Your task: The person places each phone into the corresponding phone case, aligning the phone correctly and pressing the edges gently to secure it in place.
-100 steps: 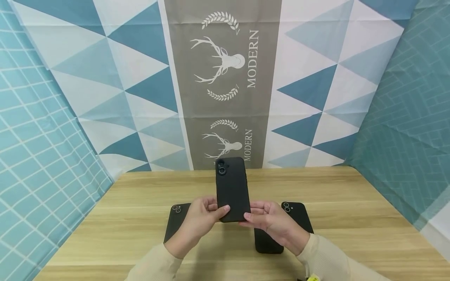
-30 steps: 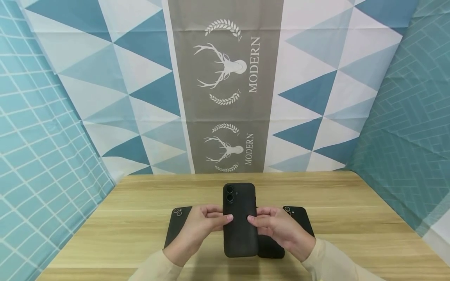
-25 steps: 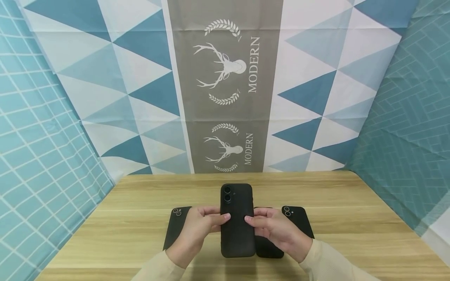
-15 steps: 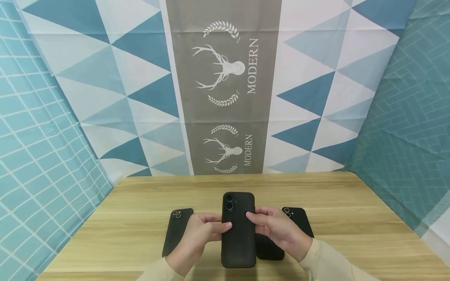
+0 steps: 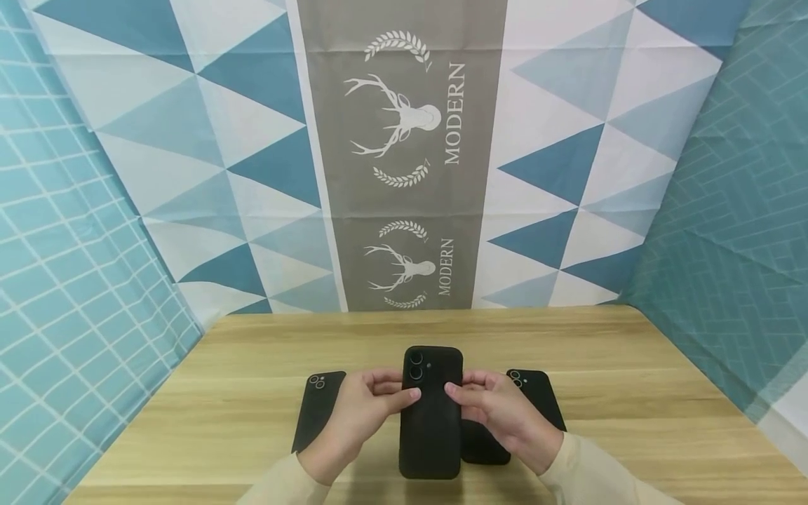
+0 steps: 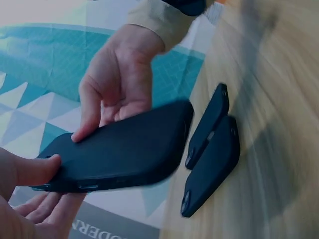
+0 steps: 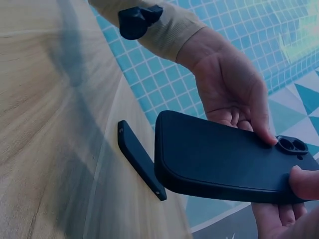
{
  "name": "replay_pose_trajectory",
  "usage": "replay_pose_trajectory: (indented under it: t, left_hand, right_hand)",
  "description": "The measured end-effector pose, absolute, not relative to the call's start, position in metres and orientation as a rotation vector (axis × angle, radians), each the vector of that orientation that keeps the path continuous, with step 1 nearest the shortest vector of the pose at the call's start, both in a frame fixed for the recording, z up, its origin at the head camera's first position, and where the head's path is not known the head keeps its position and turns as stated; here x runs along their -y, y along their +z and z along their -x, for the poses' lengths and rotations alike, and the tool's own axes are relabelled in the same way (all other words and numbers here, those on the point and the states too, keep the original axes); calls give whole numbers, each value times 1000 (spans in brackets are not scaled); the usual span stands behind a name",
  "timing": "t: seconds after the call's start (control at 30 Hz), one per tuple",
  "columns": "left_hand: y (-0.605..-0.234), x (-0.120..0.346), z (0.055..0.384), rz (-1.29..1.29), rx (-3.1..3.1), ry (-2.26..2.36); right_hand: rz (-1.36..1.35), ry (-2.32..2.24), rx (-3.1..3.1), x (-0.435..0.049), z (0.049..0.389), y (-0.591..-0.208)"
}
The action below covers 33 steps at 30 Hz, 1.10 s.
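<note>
A black phone in a matt case (image 5: pixel 431 431) is held up over the table, its back with two camera lenses toward me. My left hand (image 5: pixel 356 410) pinches its left edge, thumb on the back and fingers behind. On the opposite edge my right hand (image 5: pixel 501 410) grips it the same way, thumb a little higher. The wrist views show the held phone (image 6: pixel 124 147) clear of the wooden surface, with both thumbs near its camera end. The fingers behind it are partly hidden.
One black phone (image 5: pixel 315 414) lies on the wooden table (image 5: pixel 221 393) at the left, partly behind the left forearm. Two more lie at the right, a farther phone (image 5: pixel 543 396) and a nearer phone (image 5: pixel 486 449), partly covered by the right hand. Patterned cloth (image 5: pixel 404 196) hangs behind.
Compared with 3.3 seconds ago, the held phone has come down toward me and stands straighter. Over the last second it dropped slightly further, and the thumbs now sit closer to its camera end.
</note>
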<state>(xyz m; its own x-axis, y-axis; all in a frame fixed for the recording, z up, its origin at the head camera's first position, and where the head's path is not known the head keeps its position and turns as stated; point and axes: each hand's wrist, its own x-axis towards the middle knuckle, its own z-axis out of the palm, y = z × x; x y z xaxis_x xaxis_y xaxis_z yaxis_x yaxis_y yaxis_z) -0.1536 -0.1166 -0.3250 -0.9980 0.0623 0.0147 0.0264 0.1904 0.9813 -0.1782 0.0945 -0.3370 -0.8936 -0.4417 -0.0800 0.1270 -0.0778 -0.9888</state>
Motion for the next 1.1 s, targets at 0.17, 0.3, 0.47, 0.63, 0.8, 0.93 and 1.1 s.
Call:
replay_pose_trajectory:
  t: [0.17, 0.3, 0.47, 0.63, 0.8, 0.93, 1.1]
  left_hand:
    - [-323, 113, 155, 1, -2298, 2121]
    - [-324, 113, 156, 35, -2198, 2192]
    - [-325, 116, 155, 0, -2135, 2160]
    - [-325, 119, 153, -133, -2154, 2089]
    - [-319, 121, 152, -203, -2275, 2007]
    - [-314, 121, 151, -206, -2376, 1989]
    - [-312, 121, 150, -160, -2306, 2092]
  right_hand:
    - [342, -2037, -1854, -93, 176, -334]
    - [331, -2025, -1883, -90, 176, -330]
    - [309, -2009, -1930, -90, 175, -326]
    - [285, -2032, -2003, -89, 172, -326]
    - [270, -2050, -2024, -88, 169, -325]
    - [288, -2065, -1982, -88, 168, -323]
    - [326, -2063, -1946, -87, 165, -321]
